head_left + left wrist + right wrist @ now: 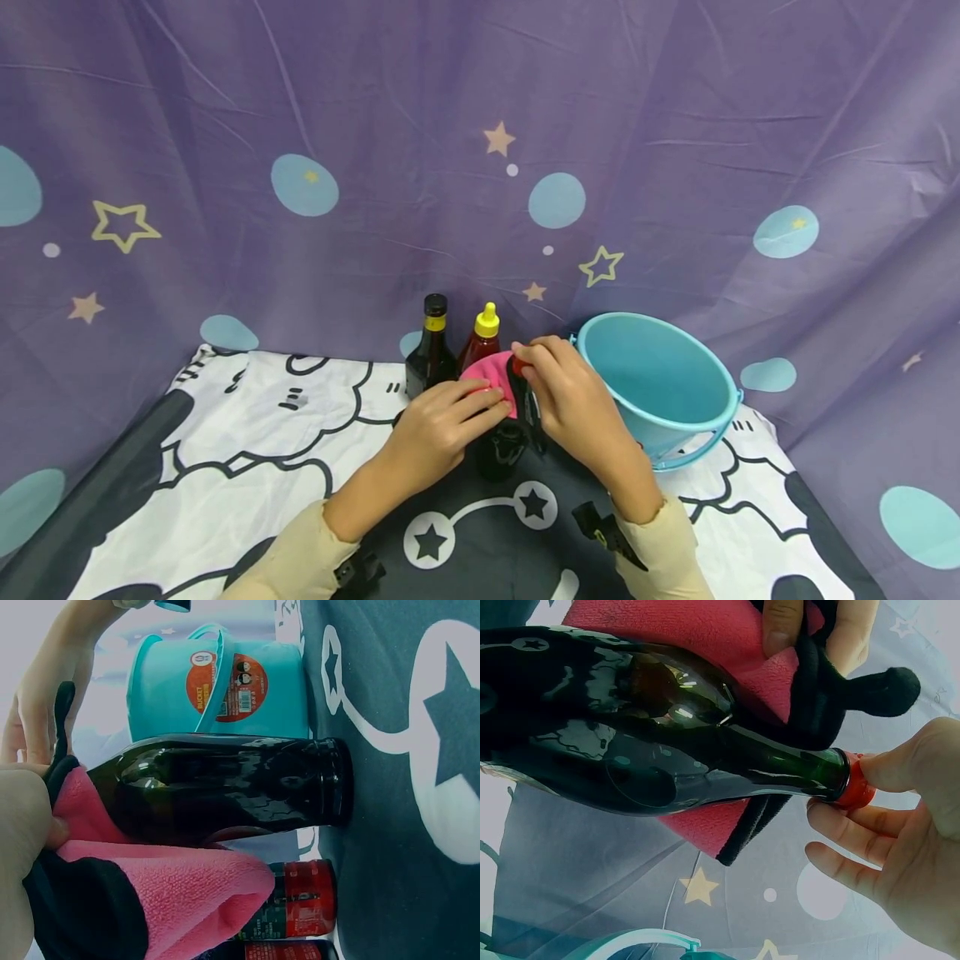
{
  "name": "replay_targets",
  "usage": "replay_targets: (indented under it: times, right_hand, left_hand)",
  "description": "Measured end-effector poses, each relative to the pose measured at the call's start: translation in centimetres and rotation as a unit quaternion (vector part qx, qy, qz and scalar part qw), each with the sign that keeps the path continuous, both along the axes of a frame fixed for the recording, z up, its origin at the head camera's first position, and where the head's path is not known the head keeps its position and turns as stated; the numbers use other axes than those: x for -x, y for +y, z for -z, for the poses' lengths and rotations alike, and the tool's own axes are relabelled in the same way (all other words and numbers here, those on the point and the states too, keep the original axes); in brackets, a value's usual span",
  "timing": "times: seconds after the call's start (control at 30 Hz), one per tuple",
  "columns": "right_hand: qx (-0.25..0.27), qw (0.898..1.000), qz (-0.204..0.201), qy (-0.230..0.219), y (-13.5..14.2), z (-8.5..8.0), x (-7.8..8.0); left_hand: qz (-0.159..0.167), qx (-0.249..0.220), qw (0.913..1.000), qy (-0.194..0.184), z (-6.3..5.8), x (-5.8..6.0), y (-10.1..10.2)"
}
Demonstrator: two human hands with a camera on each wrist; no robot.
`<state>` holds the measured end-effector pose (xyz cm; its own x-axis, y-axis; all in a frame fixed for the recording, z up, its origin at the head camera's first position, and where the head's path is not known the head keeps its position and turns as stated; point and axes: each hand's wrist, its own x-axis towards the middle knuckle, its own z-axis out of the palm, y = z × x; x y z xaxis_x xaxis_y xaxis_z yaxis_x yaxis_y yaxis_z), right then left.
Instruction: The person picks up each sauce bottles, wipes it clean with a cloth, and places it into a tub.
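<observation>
A dark green glass bottle (217, 787) stands upright in front of me on the cloth-covered table. Its red cap (857, 782) is pinched between the thumb and fingers of my right hand (581, 408). My left hand (442, 425) holds a pink cloth with black edging (180, 892) at the bottle's neck and shoulder. Part of the cloth hangs down along the bottle's side; a black loop tab (885, 691) sticks up from its edge. From the head view, the hands and cloth hide most of the bottle.
Behind the cloth stand a dark bottle with a black cap (431, 354) and a red sauce bottle with a yellow nozzle (486, 325). A turquoise bucket (660, 375) is close on the right. A purple curtain (420, 150) hangs at the back.
</observation>
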<state>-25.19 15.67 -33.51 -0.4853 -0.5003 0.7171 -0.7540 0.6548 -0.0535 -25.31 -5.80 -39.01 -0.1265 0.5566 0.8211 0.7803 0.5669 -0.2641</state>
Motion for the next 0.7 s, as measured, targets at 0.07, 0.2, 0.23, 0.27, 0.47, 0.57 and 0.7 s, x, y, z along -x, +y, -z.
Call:
replay_targets:
  times: [0.07, 0.2, 0.23, 0.27, 0.47, 0.57, 0.7]
  right_hand:
    - [0.0, 1.0, 0.002, -0.001, 0.03, 0.02, -0.01]
    - [0.001, 1.0, 0.003, -0.002, 0.06, 0.06, -0.03]
    - [0.001, 1.0, 0.003, -0.003, 0.05, 0.06, -0.04]
    - [0.001, 1.0, 0.003, -0.003, 0.05, 0.05, -0.05]
    - [-0.001, 1.0, 0.004, -0.004, 0.0, 0.02, -0.11]
    - [-0.001, 1.0, 0.004, -0.003, -0.01, 0.02, -0.11]
    - [-0.001, 1.0, 0.003, -0.001, 0.0, 0.04, -0.07]
  left_hand:
    - [-0.002, 0.004, 1.0, 0.0, -0.03, 0.02, -0.01]
    - [-0.008, 0.011, 0.9999, 0.0, -0.03, 0.01, -0.05]
    - [-0.009, 0.012, 0.9999, 0.0, -0.03, 0.0, -0.06]
    - [-0.01, 0.014, 0.9998, 0.0, -0.05, -0.02, -0.08]
    - [-0.016, 0.022, 0.9996, -0.001, -0.13, -0.08, -0.15]
    - [-0.018, 0.025, 0.9995, -0.008, -0.15, -0.12, -0.18]
    - [-0.022, 0.032, 0.9991, -0.018, -0.22, -0.21, -0.26]
